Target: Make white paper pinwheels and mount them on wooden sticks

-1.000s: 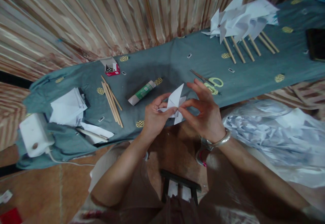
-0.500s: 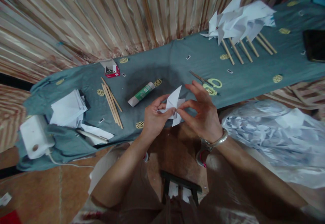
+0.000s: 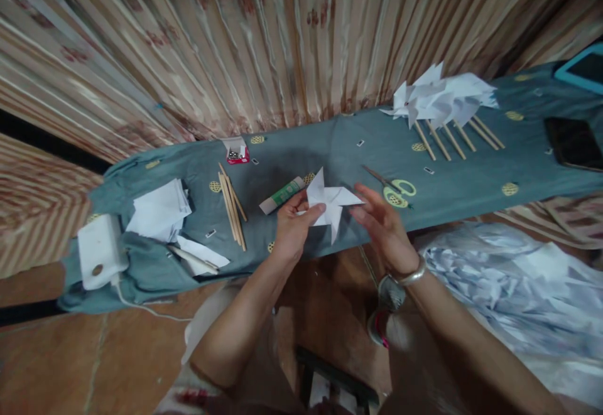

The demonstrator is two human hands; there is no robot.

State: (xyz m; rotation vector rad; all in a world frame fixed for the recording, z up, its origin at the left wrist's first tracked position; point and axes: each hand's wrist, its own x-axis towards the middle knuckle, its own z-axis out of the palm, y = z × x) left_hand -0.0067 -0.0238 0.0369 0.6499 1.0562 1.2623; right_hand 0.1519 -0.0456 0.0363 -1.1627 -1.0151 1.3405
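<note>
My left hand (image 3: 293, 230) pinches a white paper pinwheel (image 3: 334, 198) near its centre, with the thumb lying on top. The pinwheel's pointed blades are spread and face up. My right hand (image 3: 385, 230), a silver bangle at its wrist, is beside the right-hand blade with thumb and fingers apart; whether a fingertip touches the blade's tip is unclear. Just behind my left hand lies a green and white glue stick (image 3: 282, 195). Scissors (image 3: 393, 190) with light green handles rest beyond my right hand.
Finished pinwheels (image 3: 445, 98) on sticks lie at the far right. Loose sticks (image 3: 232, 211), a red box (image 3: 238, 153) of small metal pieces, a paper stack (image 3: 160, 211) and a white corded device (image 3: 100, 252) are leftward. A plastic bag (image 3: 509, 289) of paper pieces stands at right.
The pinwheel has turned flat, and its blades now show spread out. My right hand has let go of its centre and moved slightly right, fingers parting. The head view has tilted upward.
</note>
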